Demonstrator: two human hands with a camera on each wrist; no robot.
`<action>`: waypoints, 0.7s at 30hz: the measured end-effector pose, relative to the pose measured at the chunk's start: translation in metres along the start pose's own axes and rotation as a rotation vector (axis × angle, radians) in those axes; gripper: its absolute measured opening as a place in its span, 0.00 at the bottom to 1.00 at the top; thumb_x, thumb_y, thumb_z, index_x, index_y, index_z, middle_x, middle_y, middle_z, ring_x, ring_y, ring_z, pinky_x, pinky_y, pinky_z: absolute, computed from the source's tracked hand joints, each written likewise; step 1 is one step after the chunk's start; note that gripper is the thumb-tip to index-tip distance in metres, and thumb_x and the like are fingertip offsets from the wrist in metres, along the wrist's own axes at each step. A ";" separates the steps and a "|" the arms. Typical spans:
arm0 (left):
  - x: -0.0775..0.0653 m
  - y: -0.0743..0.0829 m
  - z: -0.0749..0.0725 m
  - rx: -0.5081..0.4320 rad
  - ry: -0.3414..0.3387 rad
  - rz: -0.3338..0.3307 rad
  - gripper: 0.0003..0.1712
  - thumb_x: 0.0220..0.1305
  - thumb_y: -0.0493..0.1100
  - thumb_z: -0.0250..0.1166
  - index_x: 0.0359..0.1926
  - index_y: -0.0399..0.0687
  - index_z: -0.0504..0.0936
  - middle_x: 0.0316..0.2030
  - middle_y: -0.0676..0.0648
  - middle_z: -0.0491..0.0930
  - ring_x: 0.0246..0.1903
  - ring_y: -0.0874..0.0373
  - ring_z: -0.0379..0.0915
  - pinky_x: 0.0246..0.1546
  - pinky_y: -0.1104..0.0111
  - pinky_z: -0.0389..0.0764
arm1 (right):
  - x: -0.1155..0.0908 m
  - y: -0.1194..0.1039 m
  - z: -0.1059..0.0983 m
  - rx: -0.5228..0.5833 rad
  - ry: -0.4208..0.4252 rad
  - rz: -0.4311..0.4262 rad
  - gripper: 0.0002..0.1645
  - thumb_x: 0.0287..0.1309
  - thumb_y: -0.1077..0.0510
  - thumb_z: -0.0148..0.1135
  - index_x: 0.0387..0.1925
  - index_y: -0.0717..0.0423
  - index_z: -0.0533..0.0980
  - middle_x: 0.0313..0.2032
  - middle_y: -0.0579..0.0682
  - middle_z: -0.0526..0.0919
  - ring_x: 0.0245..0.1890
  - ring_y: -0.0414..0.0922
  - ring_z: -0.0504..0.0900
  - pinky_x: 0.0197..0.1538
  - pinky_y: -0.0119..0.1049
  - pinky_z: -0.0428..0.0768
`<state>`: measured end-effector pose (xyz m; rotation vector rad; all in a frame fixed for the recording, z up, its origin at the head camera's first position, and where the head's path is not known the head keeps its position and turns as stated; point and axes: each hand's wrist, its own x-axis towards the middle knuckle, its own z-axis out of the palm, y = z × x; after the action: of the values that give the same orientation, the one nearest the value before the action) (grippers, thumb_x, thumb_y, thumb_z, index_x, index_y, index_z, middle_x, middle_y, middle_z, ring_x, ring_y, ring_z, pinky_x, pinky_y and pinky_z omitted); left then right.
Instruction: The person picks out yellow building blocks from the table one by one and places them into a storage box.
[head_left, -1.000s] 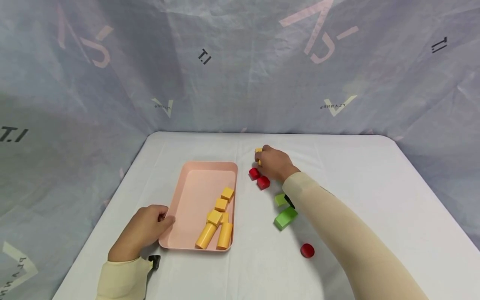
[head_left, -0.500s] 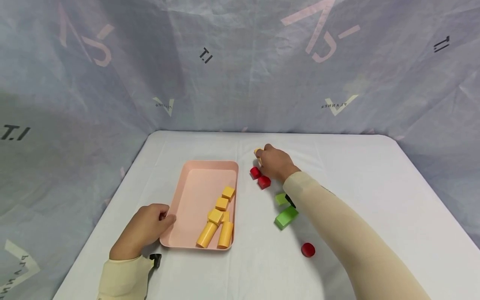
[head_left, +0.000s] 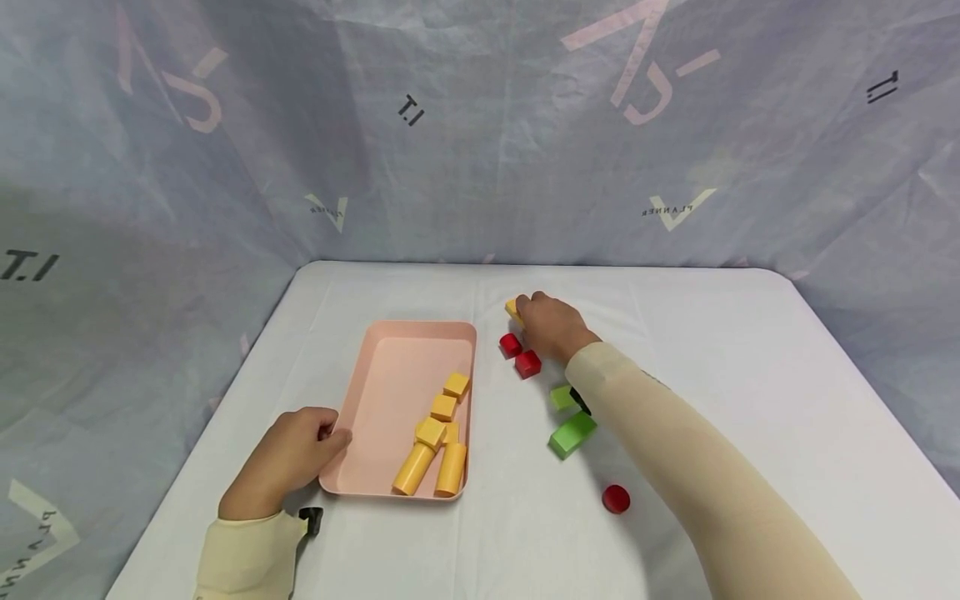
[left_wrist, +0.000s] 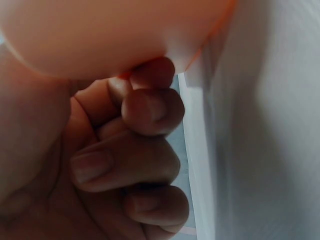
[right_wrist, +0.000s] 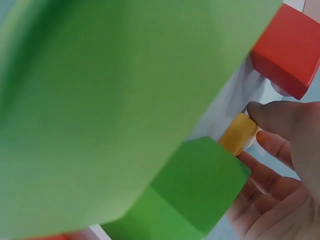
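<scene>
My left hand (head_left: pixel 288 454) grips the near left rim of the pink tray (head_left: pixel 390 358); from its wrist camera, curled fingers (left_wrist: pixel 150 107) show under the tray's edge. Farther off, beyond the tray's right side, my right hand (head_left: pixel 552 325) pinches a yellow block (head_left: pixel 513 311) between thumb and fingers. The right wrist view shows the thumb tip against that yellow block (right_wrist: pixel 238 134), part of it hidden. Just below this hand lie a small red cylinder (head_left: pixel 511 345) and a red cube (head_left: pixel 528 364). Yellow cubes (head_left: pixel 443 407) and two yellow cylinders (head_left: pixel 412 469) lie along the tray's right side.
Under the right forearm's left edge sit a light green block (head_left: pixel 561 397) and a longer green block (head_left: pixel 573 436). A round red piece (head_left: pixel 616 499) lies nearer on the white table (head_left: pixel 525 542). Grey printed fabric (head_left: pixel 480 133) hangs behind the table.
The yellow block in my right fingers has turned and shifted slightly left, with the fingers adjusting around it. My left hand and the tray stay put.
</scene>
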<state>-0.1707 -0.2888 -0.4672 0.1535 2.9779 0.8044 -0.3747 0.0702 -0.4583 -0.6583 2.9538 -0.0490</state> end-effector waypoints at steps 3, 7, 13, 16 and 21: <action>0.000 0.000 0.000 0.004 0.007 0.005 0.20 0.55 0.40 0.62 0.13 0.51 0.62 0.10 0.55 0.57 0.13 0.61 0.54 0.15 0.68 0.58 | -0.001 0.000 0.000 0.009 -0.007 0.001 0.26 0.57 0.55 0.61 0.56 0.54 0.67 0.39 0.52 0.71 0.35 0.45 0.71 0.46 0.43 0.77; 0.000 0.001 0.000 0.008 0.014 0.010 0.20 0.55 0.39 0.62 0.13 0.51 0.62 0.11 0.55 0.57 0.13 0.61 0.54 0.15 0.68 0.57 | -0.001 0.000 -0.001 0.013 0.000 0.006 0.25 0.56 0.55 0.62 0.54 0.54 0.67 0.38 0.51 0.71 0.34 0.46 0.70 0.45 0.43 0.77; -0.001 0.001 -0.001 0.004 0.006 0.003 0.20 0.55 0.39 0.62 0.13 0.51 0.63 0.10 0.55 0.57 0.13 0.61 0.55 0.15 0.68 0.58 | 0.000 0.001 -0.002 0.028 0.025 0.030 0.25 0.53 0.55 0.62 0.52 0.57 0.68 0.39 0.52 0.69 0.33 0.47 0.70 0.45 0.43 0.76; 0.000 0.002 -0.001 0.005 -0.002 0.007 0.20 0.56 0.40 0.62 0.14 0.51 0.63 0.11 0.55 0.58 0.13 0.61 0.55 0.15 0.68 0.58 | 0.000 0.001 -0.003 0.025 0.039 0.036 0.26 0.51 0.54 0.63 0.52 0.60 0.69 0.39 0.53 0.68 0.34 0.47 0.70 0.44 0.42 0.77; 0.000 0.001 -0.001 0.003 -0.004 0.003 0.20 0.56 0.40 0.62 0.14 0.51 0.63 0.10 0.55 0.57 0.12 0.61 0.55 0.15 0.68 0.58 | -0.001 0.000 -0.007 0.020 0.049 0.026 0.24 0.51 0.53 0.64 0.49 0.60 0.73 0.40 0.52 0.68 0.34 0.47 0.69 0.44 0.42 0.77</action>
<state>-0.1703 -0.2885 -0.4662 0.1602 2.9765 0.7992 -0.3744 0.0712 -0.4515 -0.6245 3.0042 -0.0941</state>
